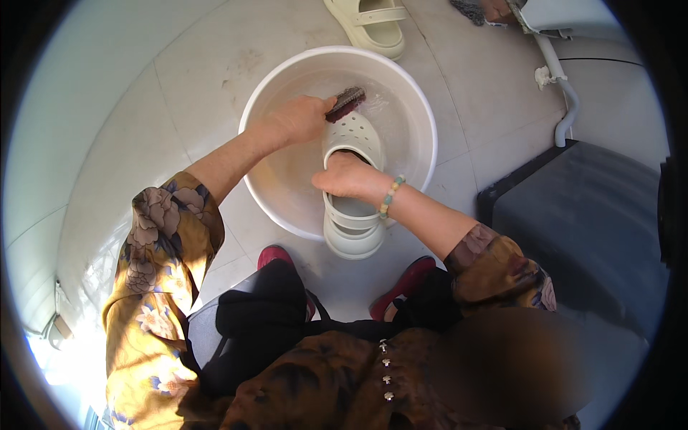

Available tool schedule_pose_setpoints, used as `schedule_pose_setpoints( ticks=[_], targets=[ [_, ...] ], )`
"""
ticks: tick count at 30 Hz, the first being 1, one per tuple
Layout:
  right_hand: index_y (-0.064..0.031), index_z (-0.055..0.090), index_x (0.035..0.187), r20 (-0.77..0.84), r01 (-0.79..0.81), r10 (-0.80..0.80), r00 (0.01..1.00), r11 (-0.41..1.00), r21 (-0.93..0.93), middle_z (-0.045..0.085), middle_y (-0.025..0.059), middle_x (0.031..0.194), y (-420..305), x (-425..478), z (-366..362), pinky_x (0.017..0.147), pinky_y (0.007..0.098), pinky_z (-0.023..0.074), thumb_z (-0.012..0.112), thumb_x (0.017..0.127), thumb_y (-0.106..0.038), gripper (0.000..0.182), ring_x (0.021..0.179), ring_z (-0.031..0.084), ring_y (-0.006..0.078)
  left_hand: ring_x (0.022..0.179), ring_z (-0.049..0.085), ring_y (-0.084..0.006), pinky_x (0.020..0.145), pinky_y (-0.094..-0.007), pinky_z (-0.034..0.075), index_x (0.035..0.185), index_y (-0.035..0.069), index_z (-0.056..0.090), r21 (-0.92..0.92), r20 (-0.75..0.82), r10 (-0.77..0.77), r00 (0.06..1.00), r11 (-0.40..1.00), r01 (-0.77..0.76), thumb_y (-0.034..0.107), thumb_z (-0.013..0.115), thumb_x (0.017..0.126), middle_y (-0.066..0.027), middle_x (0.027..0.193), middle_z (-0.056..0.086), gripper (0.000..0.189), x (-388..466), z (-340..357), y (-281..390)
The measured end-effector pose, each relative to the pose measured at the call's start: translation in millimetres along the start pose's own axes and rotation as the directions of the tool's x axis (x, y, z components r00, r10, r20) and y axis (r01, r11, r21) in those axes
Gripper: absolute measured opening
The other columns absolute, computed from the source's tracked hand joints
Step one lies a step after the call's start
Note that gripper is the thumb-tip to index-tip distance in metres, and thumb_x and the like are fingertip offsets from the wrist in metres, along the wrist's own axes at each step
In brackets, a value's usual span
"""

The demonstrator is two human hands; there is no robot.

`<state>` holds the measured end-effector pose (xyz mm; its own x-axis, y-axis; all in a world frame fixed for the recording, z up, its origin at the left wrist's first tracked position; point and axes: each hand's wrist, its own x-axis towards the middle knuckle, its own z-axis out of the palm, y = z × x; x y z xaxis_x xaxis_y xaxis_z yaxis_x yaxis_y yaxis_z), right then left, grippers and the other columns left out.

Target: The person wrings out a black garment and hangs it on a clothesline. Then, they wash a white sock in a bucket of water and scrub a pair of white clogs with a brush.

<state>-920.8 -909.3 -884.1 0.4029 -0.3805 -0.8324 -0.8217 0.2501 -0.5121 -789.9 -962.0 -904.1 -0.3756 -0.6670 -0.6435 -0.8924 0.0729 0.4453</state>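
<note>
Low in front of me, a white plastic basin (422, 123) holds cloudy water. In my left hand (301, 119) is a scrub brush (346, 103) with dark reddish bristles, held at the toe of a pale clog (355, 129) with round vent holes. My right hand (352, 174), with a beaded bracelet (392, 196) at the wrist, reaches into the opening of that clog; its fingers are hidden inside, with the thumb outside at the edge. The clog's toe is over the basin, and its heel extends over the near rim.
Another pale clog (395, 48) lies on the tiled floor beyond the basin. A large dark box-like object (570, 215) stands at the right, below a grey drain pipe (567, 110). My red shoes (400, 290) are on the floor near the basin.
</note>
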Motion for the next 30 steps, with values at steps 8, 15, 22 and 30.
schedule_pose_setpoints(
  ticks=[8, 15, 22, 30],
  targets=[
    [0.0088, 0.059, 0.110, -0.035, 0.120, -0.119, 0.992, 0.992, 0.040, 0.058, 0.0282, 0.115, 17.0, 2.7, 12.8, 0.092, 0.0379, 0.0429, 0.047, 0.072, -0.028, 0.054, 0.109, 0.055, 0.0381, 0.090, 0.061, -0.0334, 0.080, -0.0393, 0.048, 0.139, 0.013, 0.040, -0.082, 0.162, 0.214, 0.963, 0.976, -0.203, 0.006, 0.043, 0.093, -0.0206, 0.102, 0.063, 0.047, -68.9, -18.4, -2.0],
    [0.0067, 0.063, 0.106, 0.149, 0.049, -0.049, 0.988, 0.999, 0.001, 0.058, 0.0288, 0.114, -6.8, -12.0, -6.5, 0.091, 0.0385, 0.0428, 0.047, 0.071, -0.028, 0.052, 0.107, 0.057, 0.0376, 0.082, 0.061, -0.0341, 0.074, -0.0414, 0.047, 0.136, 0.011, 0.044, 0.196, 0.044, 0.108, 0.993, 0.974, -0.115, 0.011, 0.046, 0.092, -0.0211, 0.093, 0.064, 0.044, 17.0, -9.3, 8.0],
    [0.0071, 0.061, 0.106, 0.087, 0.197, -0.205, 0.975, 0.977, 0.087, 0.056, 0.0279, 0.117, 19.1, 2.3, 4.3, 0.094, 0.0372, 0.0408, 0.048, 0.072, -0.029, 0.052, 0.111, 0.054, 0.0345, 0.088, 0.063, -0.0281, 0.078, -0.0395, 0.048, 0.139, 0.013, 0.041, -0.225, 0.211, 0.261, 0.942, 0.951, -0.213, 0.008, 0.046, 0.091, -0.0209, 0.099, 0.064, 0.049, -71.1, -31.4, 5.4],
    [0.0061, 0.064, 0.105, 0.091, 0.085, -0.079, 0.993, 0.994, -0.066, 0.058, 0.0267, 0.117, -3.8, -11.9, -5.4, 0.094, 0.0370, 0.0413, 0.050, 0.070, -0.025, 0.049, 0.111, 0.055, 0.0354, 0.082, 0.063, -0.0329, 0.070, -0.0429, 0.050, 0.136, 0.015, 0.045, 0.328, 0.114, 0.155, 0.981, 0.927, -0.184, 0.002, 0.045, 0.082, -0.0176, 0.091, 0.066, 0.055, 0.7, -1.1, 21.1]
  ],
)
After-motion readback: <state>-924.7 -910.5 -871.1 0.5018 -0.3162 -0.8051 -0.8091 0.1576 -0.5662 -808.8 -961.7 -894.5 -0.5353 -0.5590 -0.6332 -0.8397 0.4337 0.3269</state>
